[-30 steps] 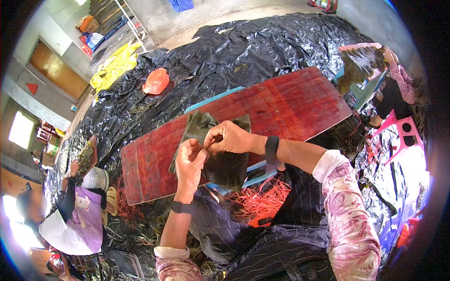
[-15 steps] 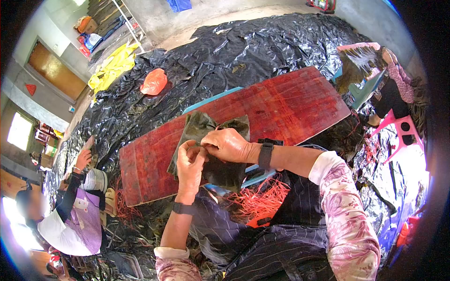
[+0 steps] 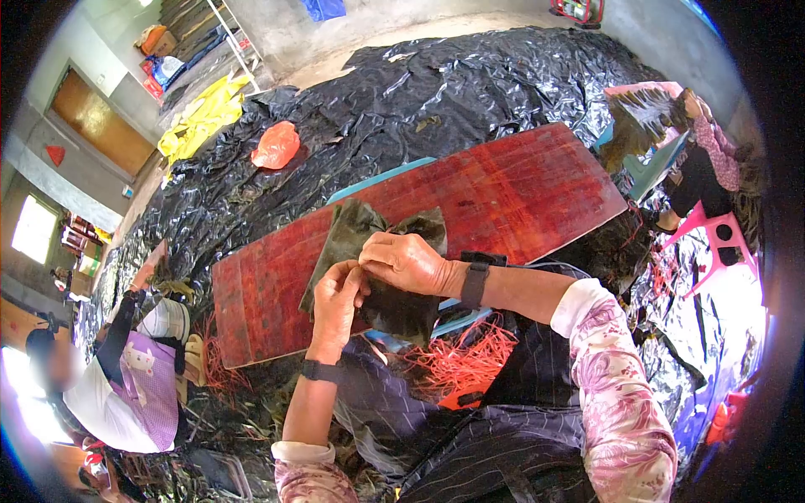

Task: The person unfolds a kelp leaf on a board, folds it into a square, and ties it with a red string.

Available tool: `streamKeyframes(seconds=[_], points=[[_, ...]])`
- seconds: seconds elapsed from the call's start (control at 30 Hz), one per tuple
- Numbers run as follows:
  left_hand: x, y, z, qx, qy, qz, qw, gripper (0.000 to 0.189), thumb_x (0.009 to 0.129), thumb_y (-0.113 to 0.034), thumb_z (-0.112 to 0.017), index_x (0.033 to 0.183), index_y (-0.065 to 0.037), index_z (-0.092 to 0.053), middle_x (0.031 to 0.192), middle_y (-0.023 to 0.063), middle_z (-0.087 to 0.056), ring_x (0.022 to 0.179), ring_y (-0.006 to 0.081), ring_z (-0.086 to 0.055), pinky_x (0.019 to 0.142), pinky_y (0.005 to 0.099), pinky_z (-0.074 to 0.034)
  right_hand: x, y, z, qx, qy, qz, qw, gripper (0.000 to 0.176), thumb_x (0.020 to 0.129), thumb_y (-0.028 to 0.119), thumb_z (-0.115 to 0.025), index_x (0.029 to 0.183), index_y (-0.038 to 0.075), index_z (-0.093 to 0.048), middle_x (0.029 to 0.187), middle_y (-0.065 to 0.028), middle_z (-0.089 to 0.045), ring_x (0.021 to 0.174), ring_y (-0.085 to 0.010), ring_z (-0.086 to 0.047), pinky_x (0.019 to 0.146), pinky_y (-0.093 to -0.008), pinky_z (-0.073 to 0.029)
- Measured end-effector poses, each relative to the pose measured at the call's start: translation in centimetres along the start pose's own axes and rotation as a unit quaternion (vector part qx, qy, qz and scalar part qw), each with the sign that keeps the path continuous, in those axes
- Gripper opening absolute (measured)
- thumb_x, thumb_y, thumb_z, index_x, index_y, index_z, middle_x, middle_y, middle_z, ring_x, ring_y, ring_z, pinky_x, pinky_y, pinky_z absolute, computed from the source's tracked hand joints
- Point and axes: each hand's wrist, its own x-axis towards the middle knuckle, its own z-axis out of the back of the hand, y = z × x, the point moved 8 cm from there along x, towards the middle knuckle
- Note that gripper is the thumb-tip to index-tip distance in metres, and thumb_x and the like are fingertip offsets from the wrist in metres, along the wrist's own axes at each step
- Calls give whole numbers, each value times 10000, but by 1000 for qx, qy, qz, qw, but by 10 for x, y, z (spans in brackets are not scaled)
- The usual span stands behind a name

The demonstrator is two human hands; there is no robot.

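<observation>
Dark-green sheet (image 3: 401,308) | left hand (image 3: 337,295), right hand (image 3: 408,262) fingers clamped on its middle | over red board (image 3: 520,189)

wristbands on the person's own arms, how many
2. The left wristband sits just below the left hand; the right wristband sits behind the right hand. Both hands pinch the dark sheet over the red board. Both wrists show fully, so none is hidden.

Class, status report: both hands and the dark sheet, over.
Left hand and right hand both pinch dark green sheet, fingers meeting mid-sheet. Sheet held over red board. Nothing in the way.
</observation>
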Motion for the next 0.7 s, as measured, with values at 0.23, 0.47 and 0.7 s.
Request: streamKeyframes(seconds=[0.23, 0.47, 0.7], points=[[0, 0, -2, 38, -44, -8, 998, 179, 983, -186, -538, 953, -22, -603, 720, -12, -550, 595, 59, -466, 540, 205, -368, -1, -4, -4, 13, 24, -8, 1000, 108, 825, 57, -665, 931, 49, -643, 906, -117, -637, 853, -330, -646, 717, -391, -531], [2, 3, 1, 7, -70, 14, 997, 170, 986, -181, -539, 936, -29, -597, 698, -20, -532, 576, 62, -474, 523, 213, -366, -14, -2, 0, -84, 58, 18, 995, 104, 822, 114, -671, 914, 71, -646, 899, -73, -645, 825, -275, -656, 684, -365, -542], [3, 11, 6, 27, -98, 17, 995, 159, 984, -166, -540, 1002, -25, -609, 745, -5, -589, 584, 70, -519, 515, 214, -391, -22, -8, -3, -160, 165, -17, 973, 199, 798, 118, -694, 979, 56, -640, 990, -78, -663, 899, -271, -665, 727, -369, -555]])
